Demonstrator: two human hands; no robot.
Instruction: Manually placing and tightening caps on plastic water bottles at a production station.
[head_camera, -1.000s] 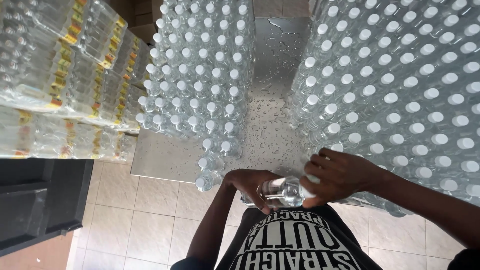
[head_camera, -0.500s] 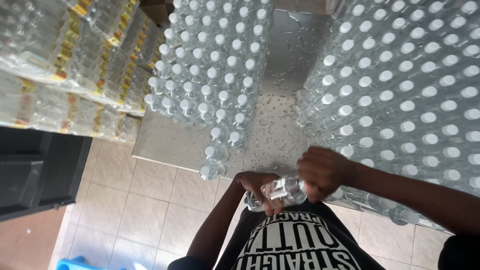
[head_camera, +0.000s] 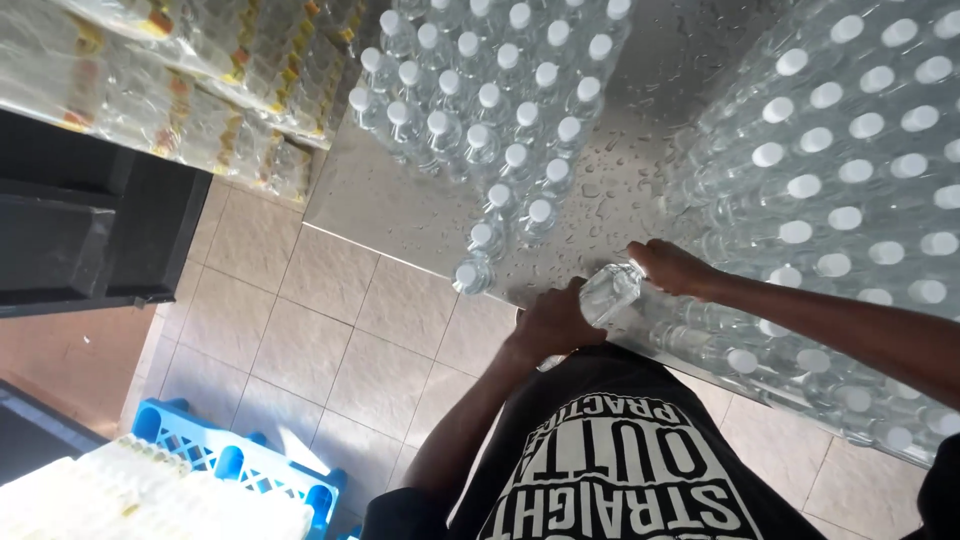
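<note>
A clear plastic water bottle (head_camera: 608, 294) with a white cap lies tilted between my two hands, at the near edge of a wet steel table (head_camera: 400, 215). My left hand (head_camera: 553, 325) grips its lower end. My right hand (head_camera: 672, 268) holds its cap end, close to a large block of capped bottles (head_camera: 850, 190) on the right. A second block of upright bottles (head_camera: 480, 110) stands on the table to the left of my hands.
Shrink-wrapped bottle packs (head_camera: 180, 90) are stacked at the upper left above a black cabinet (head_camera: 90, 230). A blue plastic crate (head_camera: 240, 460) sits on the tiled floor (head_camera: 330, 340) at the lower left, beside pale packaged goods (head_camera: 120, 500).
The view has swung down and left, bringing the crate into sight. Both hands have carried the bottle up from my chest to the table edge.
</note>
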